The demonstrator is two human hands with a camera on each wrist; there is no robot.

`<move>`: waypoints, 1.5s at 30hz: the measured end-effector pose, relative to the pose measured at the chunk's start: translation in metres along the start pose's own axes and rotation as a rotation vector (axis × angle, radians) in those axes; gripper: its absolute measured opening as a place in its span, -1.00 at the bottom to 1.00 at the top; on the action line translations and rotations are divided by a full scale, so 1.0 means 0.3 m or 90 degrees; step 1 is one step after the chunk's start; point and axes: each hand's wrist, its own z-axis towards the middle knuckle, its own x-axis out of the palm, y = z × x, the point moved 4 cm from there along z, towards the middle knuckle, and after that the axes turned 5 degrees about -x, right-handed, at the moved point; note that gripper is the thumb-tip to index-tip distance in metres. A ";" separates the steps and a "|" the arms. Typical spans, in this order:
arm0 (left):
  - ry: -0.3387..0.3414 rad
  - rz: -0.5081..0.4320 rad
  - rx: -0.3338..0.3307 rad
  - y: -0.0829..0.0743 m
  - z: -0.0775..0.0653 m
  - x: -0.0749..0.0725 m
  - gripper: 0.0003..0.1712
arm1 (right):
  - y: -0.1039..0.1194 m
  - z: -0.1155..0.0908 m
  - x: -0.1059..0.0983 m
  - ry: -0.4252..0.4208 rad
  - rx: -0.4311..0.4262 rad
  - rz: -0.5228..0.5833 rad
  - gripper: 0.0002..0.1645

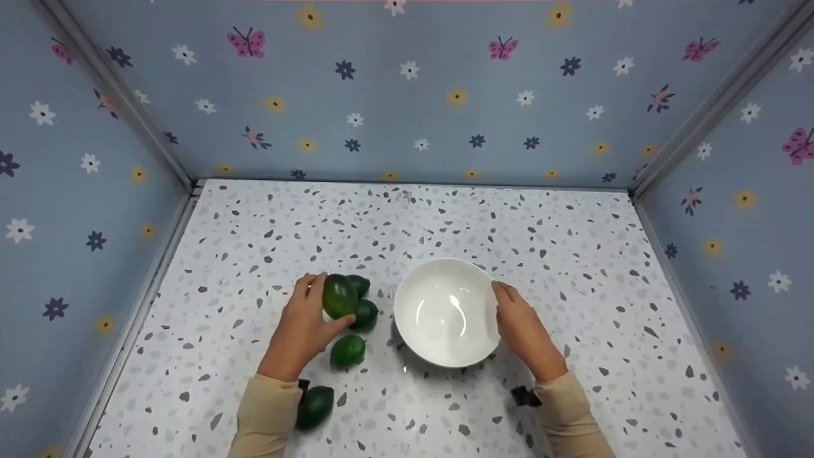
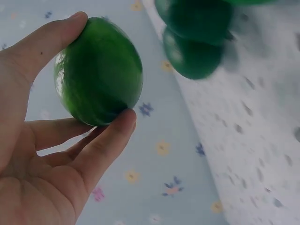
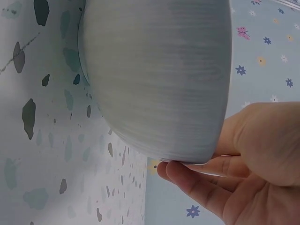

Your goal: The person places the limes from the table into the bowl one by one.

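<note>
My left hand (image 1: 305, 324) holds a glossy green mango (image 1: 339, 296) between thumb and fingertips, as the left wrist view also shows. In the head view the mango overlaps two dark green limes (image 1: 365, 315). A brighter lime (image 1: 348, 351) lies nearer to me, below the left thumb. Beside the left sleeve lies a larger dark green fruit (image 1: 315, 408), partly covered by the wrist. The white bowl (image 1: 445, 312) stands upright on the table with nothing in it. My right hand (image 1: 523, 327) grips its right rim; in the right wrist view the fingertips press its outer wall (image 3: 159, 84).
The speckled white table (image 1: 407, 222) is bounded by blue flowered panels at the back (image 1: 407, 95) and both sides. Grey metal posts (image 1: 121, 89) stand at the corners. A small black piece (image 1: 526, 395) sits at the right wrist.
</note>
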 end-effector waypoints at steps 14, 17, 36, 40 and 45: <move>0.039 0.031 0.174 -0.253 -0.015 0.122 0.03 | 0.004 -0.001 0.000 -0.022 -0.027 -0.016 -0.38; 0.056 0.058 0.204 -0.290 -0.015 0.179 0.04 | 0.000 -0.002 -0.001 -0.019 -0.021 -0.018 -0.38; 0.183 0.169 0.180 -0.355 0.029 0.438 -0.03 | 0.006 0.005 0.001 0.002 0.008 -0.023 -0.38; 0.196 0.165 0.171 -0.358 0.031 0.437 -0.06 | 0.005 0.006 0.004 0.003 0.012 -0.026 -0.40; 0.175 0.146 0.175 -0.369 0.002 0.403 -0.11 | -0.001 0.002 0.010 0.010 0.021 -0.026 -0.42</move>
